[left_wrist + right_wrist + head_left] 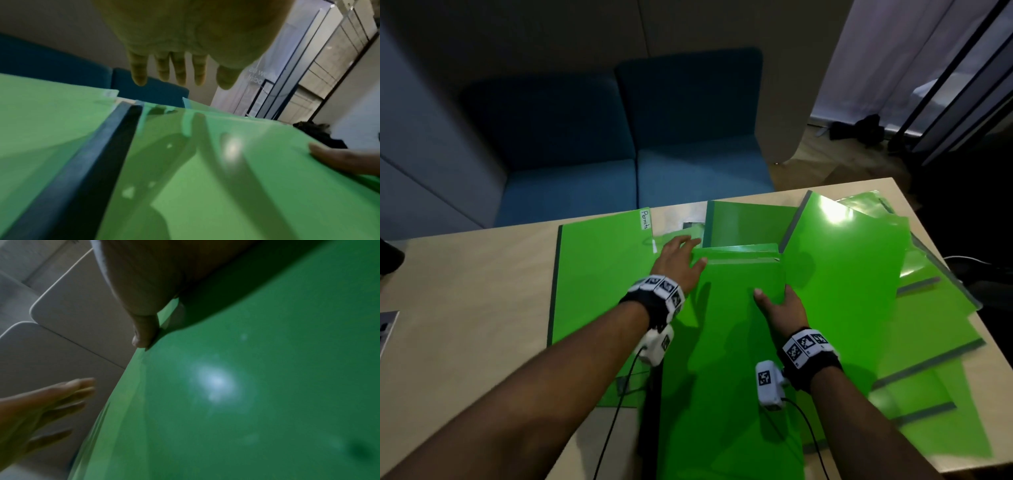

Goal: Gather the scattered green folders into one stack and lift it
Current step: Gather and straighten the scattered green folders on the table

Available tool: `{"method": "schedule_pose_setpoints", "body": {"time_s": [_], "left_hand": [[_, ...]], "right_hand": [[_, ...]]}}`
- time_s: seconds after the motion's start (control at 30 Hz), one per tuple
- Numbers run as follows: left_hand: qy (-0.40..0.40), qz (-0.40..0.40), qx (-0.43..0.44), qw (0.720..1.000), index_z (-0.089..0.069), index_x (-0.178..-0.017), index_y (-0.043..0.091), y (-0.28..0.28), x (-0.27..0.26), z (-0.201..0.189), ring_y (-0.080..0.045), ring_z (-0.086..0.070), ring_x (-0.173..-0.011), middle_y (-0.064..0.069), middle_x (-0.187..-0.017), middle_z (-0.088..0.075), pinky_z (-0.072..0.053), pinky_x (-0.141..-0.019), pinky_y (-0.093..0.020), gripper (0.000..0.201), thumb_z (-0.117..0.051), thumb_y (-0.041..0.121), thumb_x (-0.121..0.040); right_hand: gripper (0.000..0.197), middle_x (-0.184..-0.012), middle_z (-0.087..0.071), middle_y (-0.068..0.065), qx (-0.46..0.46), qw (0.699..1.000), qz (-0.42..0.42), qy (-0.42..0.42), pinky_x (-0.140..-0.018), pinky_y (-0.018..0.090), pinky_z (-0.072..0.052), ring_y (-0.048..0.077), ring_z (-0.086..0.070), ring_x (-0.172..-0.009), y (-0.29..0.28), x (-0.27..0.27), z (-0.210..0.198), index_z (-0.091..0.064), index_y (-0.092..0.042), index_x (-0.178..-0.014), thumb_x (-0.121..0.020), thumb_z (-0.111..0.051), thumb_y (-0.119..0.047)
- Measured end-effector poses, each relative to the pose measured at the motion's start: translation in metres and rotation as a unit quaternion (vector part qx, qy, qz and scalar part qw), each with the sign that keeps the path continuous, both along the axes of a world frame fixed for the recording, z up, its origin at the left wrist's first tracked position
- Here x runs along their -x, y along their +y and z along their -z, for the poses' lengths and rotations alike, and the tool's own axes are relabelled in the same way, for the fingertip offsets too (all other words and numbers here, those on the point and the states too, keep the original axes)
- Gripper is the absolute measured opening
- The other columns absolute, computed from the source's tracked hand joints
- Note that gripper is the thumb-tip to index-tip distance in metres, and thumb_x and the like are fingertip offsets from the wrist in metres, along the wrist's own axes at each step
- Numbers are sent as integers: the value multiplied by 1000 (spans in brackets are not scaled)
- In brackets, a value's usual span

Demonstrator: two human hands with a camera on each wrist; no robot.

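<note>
Several green folders lie scattered over the pale table [465, 308]. The middle folder [722, 359] runs from the near edge toward the centre. My right hand [779, 305] grips its right edge, thumb on top and fingers hidden beneath; the right wrist view shows that thumb [144, 332] on the folder [246, 402]. My left hand [681, 255] reaches over the folder's far left corner, fingers [179, 71] straight and holding nothing. A folder labelled "Permits" [599, 274] lies flat at the left. Other folders [852, 267] overlap at the right, and one [743, 222] lies beyond.
A blue sofa [637, 154] stands behind the table. A grey device [387, 329] pokes in at the left edge. The rightmost folders [935, 291] reach the table's right edge. Cables [613, 428] trail from both wrist cameras toward me.
</note>
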State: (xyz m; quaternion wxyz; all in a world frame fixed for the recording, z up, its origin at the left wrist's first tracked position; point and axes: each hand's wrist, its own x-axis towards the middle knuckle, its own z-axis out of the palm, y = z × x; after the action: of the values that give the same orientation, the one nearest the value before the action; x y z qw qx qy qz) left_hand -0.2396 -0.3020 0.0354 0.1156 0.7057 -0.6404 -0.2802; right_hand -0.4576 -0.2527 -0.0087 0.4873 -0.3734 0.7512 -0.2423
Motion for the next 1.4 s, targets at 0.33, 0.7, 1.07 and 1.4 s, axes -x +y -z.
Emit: {"method": "schedule_pose_setpoints", "body": {"time_s": [0.33, 0.7, 1.07, 1.4], "left_hand": [[-179, 178, -47, 966, -40, -134, 40, -21, 39, 20, -25, -50, -120, 1, -133, -52, -41, -99, -48, 64, -17, 74, -85], [-157, 150, -74, 973, -41, -136, 26, -4, 35, -1, -27, -51, -123, -3, -139, -51, -40, -101, -44, 75, -32, 76, -81], [36, -84, -50, 995, -63, -119, 28, 28, -66, 8, -24, -58, -113, -6, -127, -62, -42, -97, -33, 52, -44, 64, -86], [364, -278, 20, 889, -73, -101, 15, 42, -65, 13, -16, -45, -122, -7, -129, -53, -30, -100, -32, 46, -37, 42, -98]], "right_hand": [[108, -154, -35, 11, 2, 999, -23, -27, -114, 47, -32, 30, -37, -140, 15, 11, -1, -32, -7, -149, -70, -63, -74], [89, -159, -25, 6, 29, 997, 5, -78, -113, 43, -28, 28, -27, -144, 27, -3, -8, -21, -14, -153, -84, -70, -43], [92, -159, -24, 8, 54, 990, 4, -127, -114, 47, -28, 29, -27, -144, 36, -17, -16, -23, -15, -153, -81, -72, -47], [64, -123, -52, -6, 65, 970, 16, -234, -96, 30, -38, 14, -45, -112, 39, -23, -30, -36, -10, -145, -90, -67, -19]]}}
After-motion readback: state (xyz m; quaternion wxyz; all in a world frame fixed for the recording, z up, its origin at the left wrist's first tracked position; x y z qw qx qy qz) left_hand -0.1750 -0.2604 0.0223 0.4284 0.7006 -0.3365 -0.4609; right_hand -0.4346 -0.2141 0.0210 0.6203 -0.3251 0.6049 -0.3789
